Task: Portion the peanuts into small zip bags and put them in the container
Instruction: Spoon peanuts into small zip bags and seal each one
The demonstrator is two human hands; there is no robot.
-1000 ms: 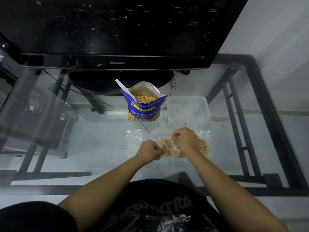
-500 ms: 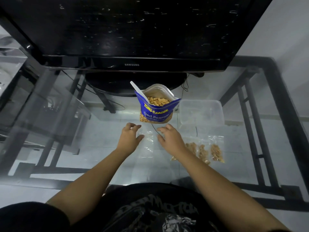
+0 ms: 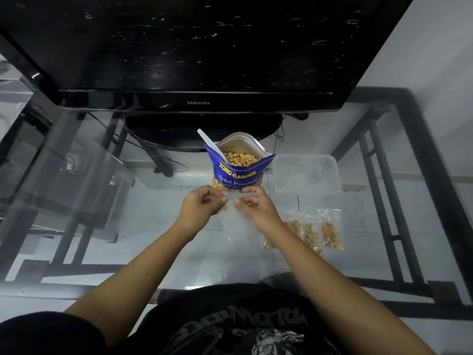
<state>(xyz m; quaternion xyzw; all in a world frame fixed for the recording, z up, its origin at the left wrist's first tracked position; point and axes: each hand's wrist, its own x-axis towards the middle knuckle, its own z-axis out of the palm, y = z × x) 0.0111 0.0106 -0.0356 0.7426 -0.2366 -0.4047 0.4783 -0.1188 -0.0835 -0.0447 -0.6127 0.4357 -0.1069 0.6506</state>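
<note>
Hands have come up off the glass table point(image 3: 107, 226) since half a second ago: my left hand point(image 3: 202, 206) and right hand point(image 3: 256, 206) now each pinch a top corner of an empty zip bag point(image 3: 231, 219), near the table's middle. Judged: filling of a new portion is starting. Right of them, toward the right edge, lie the filled bags point(image 3: 312, 233), not yet stowed. Beyond stands the open peanut pouch point(image 3: 236, 172) with its spoon point(image 3: 211, 143); the container point(image 3: 307, 174) beside it looks empty.
</note>
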